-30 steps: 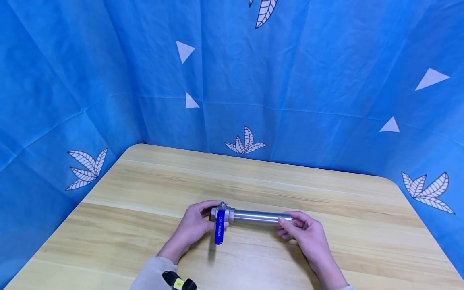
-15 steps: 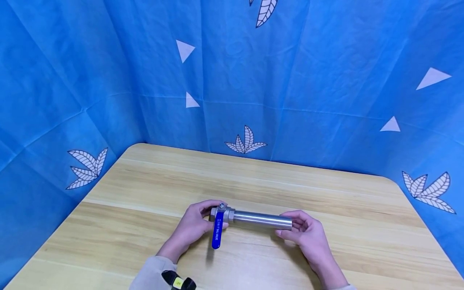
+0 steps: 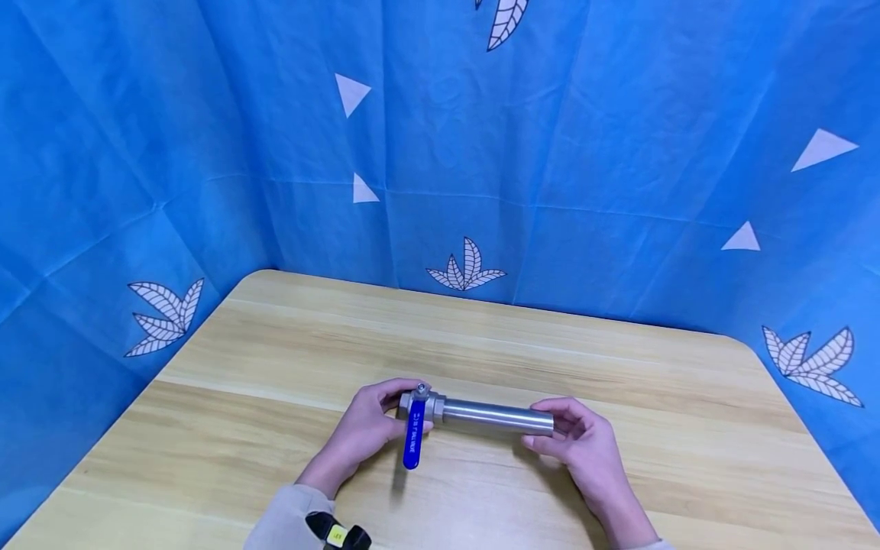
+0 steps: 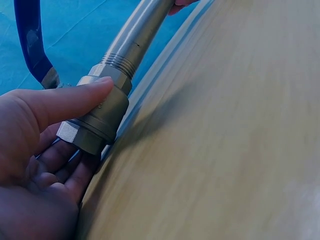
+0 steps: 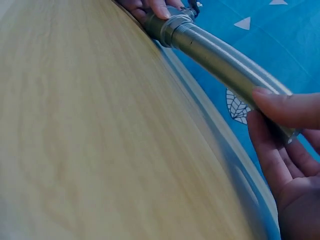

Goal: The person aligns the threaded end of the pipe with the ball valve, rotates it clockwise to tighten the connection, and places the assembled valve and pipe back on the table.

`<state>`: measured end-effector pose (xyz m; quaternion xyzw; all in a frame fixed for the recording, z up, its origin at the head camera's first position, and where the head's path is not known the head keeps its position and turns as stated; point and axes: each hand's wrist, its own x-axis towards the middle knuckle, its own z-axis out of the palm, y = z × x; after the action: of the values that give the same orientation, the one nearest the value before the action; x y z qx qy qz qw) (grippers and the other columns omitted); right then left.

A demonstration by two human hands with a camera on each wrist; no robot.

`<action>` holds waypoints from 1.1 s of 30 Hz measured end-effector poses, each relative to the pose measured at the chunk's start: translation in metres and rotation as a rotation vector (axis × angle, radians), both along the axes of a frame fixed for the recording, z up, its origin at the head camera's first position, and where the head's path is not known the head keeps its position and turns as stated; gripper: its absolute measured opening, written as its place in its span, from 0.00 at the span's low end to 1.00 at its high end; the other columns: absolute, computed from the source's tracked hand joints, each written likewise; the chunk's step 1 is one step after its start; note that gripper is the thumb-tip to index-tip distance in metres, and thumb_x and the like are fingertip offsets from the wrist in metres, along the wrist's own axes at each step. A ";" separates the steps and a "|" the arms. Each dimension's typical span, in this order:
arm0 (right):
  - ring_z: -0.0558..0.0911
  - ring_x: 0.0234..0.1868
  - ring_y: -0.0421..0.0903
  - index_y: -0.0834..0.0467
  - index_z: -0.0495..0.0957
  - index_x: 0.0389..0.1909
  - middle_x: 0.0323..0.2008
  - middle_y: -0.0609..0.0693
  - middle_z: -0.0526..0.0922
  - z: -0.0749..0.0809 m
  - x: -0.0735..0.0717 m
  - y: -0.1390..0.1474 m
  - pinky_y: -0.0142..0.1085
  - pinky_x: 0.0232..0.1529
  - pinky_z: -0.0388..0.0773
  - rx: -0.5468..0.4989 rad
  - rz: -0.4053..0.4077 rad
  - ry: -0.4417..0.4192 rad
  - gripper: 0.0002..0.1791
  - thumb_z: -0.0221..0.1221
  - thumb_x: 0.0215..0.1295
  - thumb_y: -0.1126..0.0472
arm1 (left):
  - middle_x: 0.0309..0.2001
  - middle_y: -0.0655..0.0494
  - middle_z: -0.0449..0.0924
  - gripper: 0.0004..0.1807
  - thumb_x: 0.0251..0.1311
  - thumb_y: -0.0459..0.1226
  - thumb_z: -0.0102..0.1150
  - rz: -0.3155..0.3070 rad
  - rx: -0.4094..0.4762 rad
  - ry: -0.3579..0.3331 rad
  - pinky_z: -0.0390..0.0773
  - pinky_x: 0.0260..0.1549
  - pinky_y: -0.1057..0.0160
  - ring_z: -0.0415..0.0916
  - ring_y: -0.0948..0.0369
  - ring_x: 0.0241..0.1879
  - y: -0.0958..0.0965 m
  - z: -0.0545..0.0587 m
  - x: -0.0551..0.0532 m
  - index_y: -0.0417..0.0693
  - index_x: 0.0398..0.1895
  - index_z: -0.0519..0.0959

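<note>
A metal ball valve (image 3: pixel 435 407) with a long blue lever handle (image 3: pixel 413 437) is joined to a shiny steel pipe (image 3: pixel 491 415). Several thread turns show at the joint in the left wrist view. My left hand (image 3: pixel 364 428) grips the valve body, thumb along its near side and fingers behind and under it. At the pipe's free end, my right hand (image 3: pixel 584 447) holds it between the thumb (image 5: pixel 285 106) and fingers. Valve and pipe are held above the table, lying roughly level from left to right. The lever points toward me.
The wooden table (image 3: pixel 309 336) stretches around the hands, its rounded far edge against a blue curtain (image 3: pixel 440 137) printed with white leaves and triangles. A black band with a yellow label (image 3: pixel 337 532) is on the left sleeve.
My right thumb has slid from the top of the pipe down to its near side. The blue lever has tilted slightly left, then swung a little back. The left hand has barely moved.
</note>
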<state>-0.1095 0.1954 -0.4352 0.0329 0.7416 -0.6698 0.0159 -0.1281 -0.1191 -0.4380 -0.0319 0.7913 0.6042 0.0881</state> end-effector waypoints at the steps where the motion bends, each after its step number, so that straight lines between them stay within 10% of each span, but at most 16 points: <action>1: 0.89 0.43 0.41 0.68 0.84 0.54 0.41 0.46 0.91 0.000 0.000 -0.001 0.32 0.45 0.89 -0.008 -0.006 -0.006 0.31 0.79 0.45 0.78 | 0.63 0.55 0.86 0.31 0.51 0.38 0.86 -0.001 -0.003 0.001 0.74 0.72 0.36 0.80 0.44 0.68 0.000 0.000 0.000 0.60 0.61 0.87; 33: 0.92 0.34 0.48 0.69 0.82 0.55 0.36 0.54 0.91 0.003 0.000 -0.004 0.39 0.40 0.92 -0.003 0.001 -0.092 0.22 0.75 0.62 0.67 | 0.65 0.53 0.85 0.32 0.52 0.38 0.85 -0.010 0.001 0.005 0.70 0.74 0.34 0.78 0.40 0.71 -0.001 0.002 0.000 0.59 0.63 0.85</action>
<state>-0.1098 0.1916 -0.4326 0.0636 0.7392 -0.6686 0.0503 -0.1277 -0.1199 -0.4363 -0.0267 0.7915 0.6040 0.0891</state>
